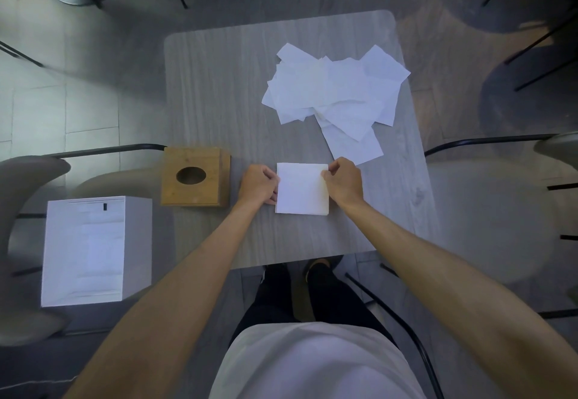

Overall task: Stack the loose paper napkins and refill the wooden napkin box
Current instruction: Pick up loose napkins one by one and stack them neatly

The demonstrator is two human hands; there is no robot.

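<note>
Napkin stack [302, 189] sits between fingers [272, 179] of left hand [258, 184] and right hand [344, 179].

Grey wood-grain table [219, 86] on tiled floor [62, 101] (dark-legged chairs [488, 145] around).

No readable writing: the wooden napkin box [195, 176] is plain, and the white box [84, 251] bears one tiny illegible dark mark.

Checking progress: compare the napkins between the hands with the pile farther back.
The squared stack lies edges aligned; the loose pile is scattered askew. The left hand and right hand hold the stack; the pile lies untouched farther back. Both are white paper.
</note>
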